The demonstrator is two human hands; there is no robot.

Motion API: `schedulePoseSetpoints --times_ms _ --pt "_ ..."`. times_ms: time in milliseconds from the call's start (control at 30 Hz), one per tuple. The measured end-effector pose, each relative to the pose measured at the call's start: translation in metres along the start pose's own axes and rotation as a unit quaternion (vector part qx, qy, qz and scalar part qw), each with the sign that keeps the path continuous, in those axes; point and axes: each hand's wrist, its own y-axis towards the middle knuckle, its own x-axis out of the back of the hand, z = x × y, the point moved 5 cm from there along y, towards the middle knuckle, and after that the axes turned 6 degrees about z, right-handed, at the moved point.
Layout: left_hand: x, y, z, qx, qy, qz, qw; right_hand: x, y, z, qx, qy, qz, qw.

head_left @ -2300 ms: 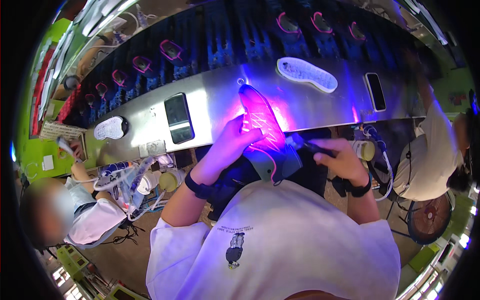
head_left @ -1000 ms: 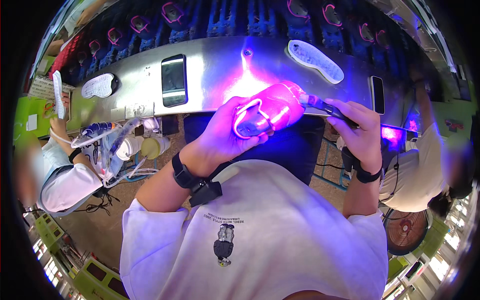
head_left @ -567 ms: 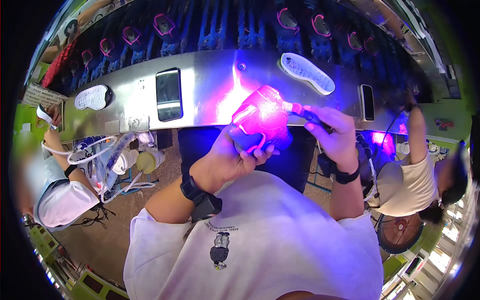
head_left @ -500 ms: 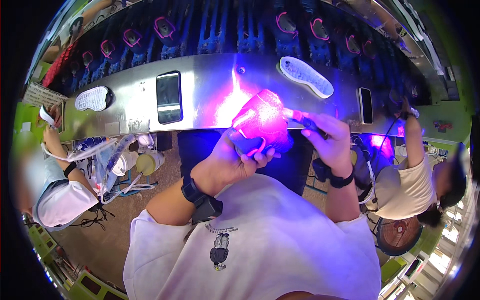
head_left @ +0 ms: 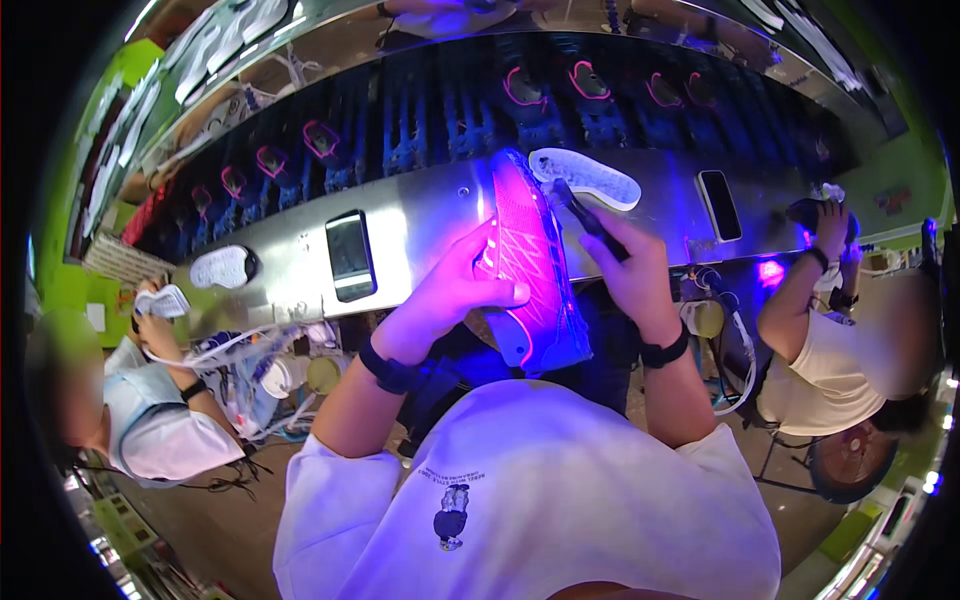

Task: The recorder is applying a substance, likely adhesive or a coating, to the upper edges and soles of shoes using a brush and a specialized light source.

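Note:
My left hand [head_left: 435,300] is closed around a shoe upper [head_left: 525,230], its thumb across the side. The upper is lit pink and violet, its toe pointing away from me and its dark heel towards me. In my right hand [head_left: 640,275] I grip a brush by its dark handle [head_left: 592,222]. The brush's tip is by the upper's right edge near the toe; whether it touches is unclear. Just beyond it, a pale shoe sole [head_left: 590,178] lies on the metal bench [head_left: 420,235].
Dark shoes with pink collars [head_left: 320,140] line a blue rack at the back. A phone [head_left: 350,256] lies left, another phone [head_left: 717,205] right, and a white sole [head_left: 222,267] farther left. A co-worker sits on each side. Buckets [head_left: 285,378] and a fan [head_left: 850,460] stand below.
The upper has turned from heel-up and foreshortened to lengthwise, toe away. My left hand now grips its side from above. The brush has moved towards the toe edge, and the whole view has shifted.

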Motion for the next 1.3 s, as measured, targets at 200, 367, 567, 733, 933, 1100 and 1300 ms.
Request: schedulePoseSetpoints --times_ms 200,367,567,733,933,1100,1300 --pt "0.024 0.003 -0.022 -0.048 0.157 -0.107 0.981 -0.012 -0.057 -0.019 0.008 0.042 0.062 0.997" --pt "0.081 0.009 -0.039 0.067 0.253 -0.181 0.948 -0.013 -0.063 -0.049 -0.02 0.028 0.158 0.987" --pt "0.201 0.053 -0.094 0.141 0.488 -0.357 0.784 0.0 -0.071 -0.138 -0.259 0.187 0.054 0.946" --pt "0.263 0.108 -0.151 0.222 0.601 -0.342 0.688 0.009 -0.047 -0.134 -0.26 0.25 -0.011 0.933" --pt "0.43 0.143 -0.128 0.142 0.725 -0.395 0.546 0.013 -0.019 -0.137 -0.258 0.267 -0.029 0.928" --pt "0.439 0.166 -0.128 -0.057 0.744 -0.447 0.494 -0.005 0.004 -0.148 -0.21 0.311 -0.019 0.927" --pt "0.205 0.331 -0.086 0.01 0.781 -0.3 0.547 -0.003 -0.017 -0.173 -0.218 0.318 -0.065 0.92"
